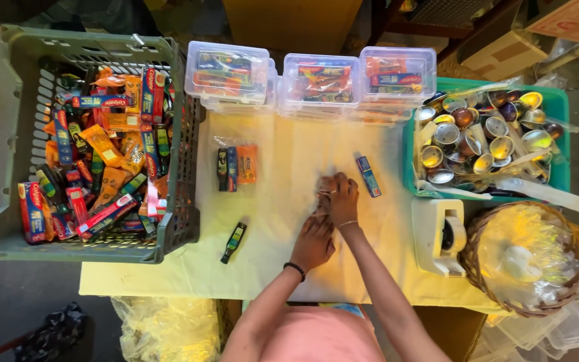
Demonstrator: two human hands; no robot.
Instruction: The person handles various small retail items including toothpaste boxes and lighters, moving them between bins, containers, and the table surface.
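My two hands meet at the middle of a table covered with pale yellow cloth (269, 268). My right hand (340, 197), with a thin bracelet, is curled, its fingertips bunched over something small that I cannot make out. My left hand (313, 242), with a black wristband, lies palm down just below it, fingers touching the right hand. A small blue box (368, 176) lies just right of my hands. A clear packet (236, 165) with a dark bottle, a blue box and an orange sachet lies to the left. A lone dark bottle (233, 242) lies nearer the front.
A grey crate (15, 134) at the left holds several boxed tubes, sachets and bottles. Clear lidded boxes (322, 79) line the far edge. At the right are a teal tray (559, 100) of metal cups, a white tape dispenser (437, 234) and a wicker basket (474, 234).
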